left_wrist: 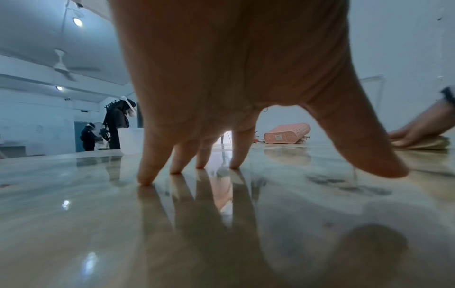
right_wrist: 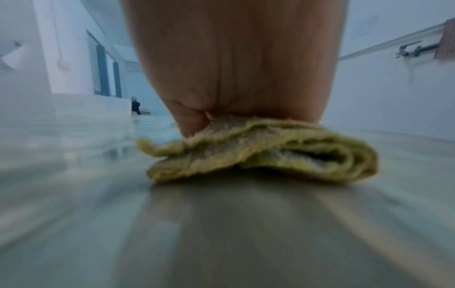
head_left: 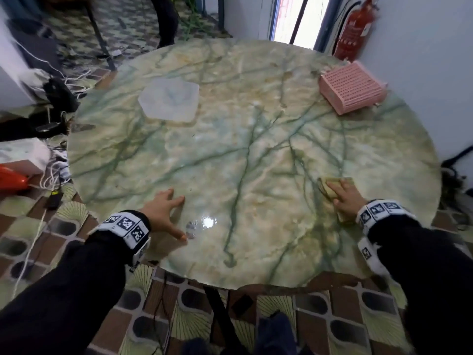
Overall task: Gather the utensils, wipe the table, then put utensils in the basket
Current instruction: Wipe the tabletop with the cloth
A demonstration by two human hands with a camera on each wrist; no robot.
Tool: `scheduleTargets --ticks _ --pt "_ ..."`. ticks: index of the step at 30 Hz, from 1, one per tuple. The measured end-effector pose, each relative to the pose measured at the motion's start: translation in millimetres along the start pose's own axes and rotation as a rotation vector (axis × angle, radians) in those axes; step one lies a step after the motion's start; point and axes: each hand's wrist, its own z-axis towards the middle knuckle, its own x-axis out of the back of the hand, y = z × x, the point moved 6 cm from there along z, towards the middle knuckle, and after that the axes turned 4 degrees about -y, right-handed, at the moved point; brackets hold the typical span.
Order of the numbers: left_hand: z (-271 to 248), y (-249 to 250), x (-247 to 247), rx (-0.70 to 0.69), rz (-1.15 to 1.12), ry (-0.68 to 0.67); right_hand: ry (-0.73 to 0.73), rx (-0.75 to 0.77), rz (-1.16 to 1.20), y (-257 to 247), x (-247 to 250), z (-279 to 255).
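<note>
My right hand (head_left: pixel 344 197) lies flat on a folded yellow-green cloth (head_left: pixel 330 187) and presses it onto the round green marble table (head_left: pixel 243 155) near its right edge; the right wrist view shows the cloth (right_wrist: pixel 265 154) bunched under my palm. My left hand (head_left: pixel 163 213) rests spread on the table near the front left edge, fingertips (left_wrist: pixel 147 181) touching the top, holding nothing. A pink perforated basket (head_left: pixel 352 88) lies on its side at the far right, also seen as the basket (left_wrist: pixel 286 133) in the left wrist view. The utensils themselves are hard to make out.
A translucent white container (head_left: pixel 170 101) stands at the table's far left. A red fire extinguisher (head_left: pixel 355 29) hangs on the wall behind the basket. Cables and boxes (head_left: pixel 23 155) clutter the floor to the left. Other people stand far back in the room (left_wrist: pixel 118 124).
</note>
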Motion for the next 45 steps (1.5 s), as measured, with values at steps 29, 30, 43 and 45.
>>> scheduleTargets --ticks 29,30,43,45 --pt "13 168 -28 0.121 0.049 0.003 0.002 0.333 -0.038 -13 32 58" --pt "12 169 -28 0.125 0.041 0.007 -0.005 0.342 -0.038 -28 30 55" --pt "18 164 -28 0.153 -0.027 0.041 -0.408 0.809 -0.202 8 -52 -96" --pt "19 169 -24 0.175 -0.063 0.041 -0.424 0.743 -0.201 39 -34 -67"
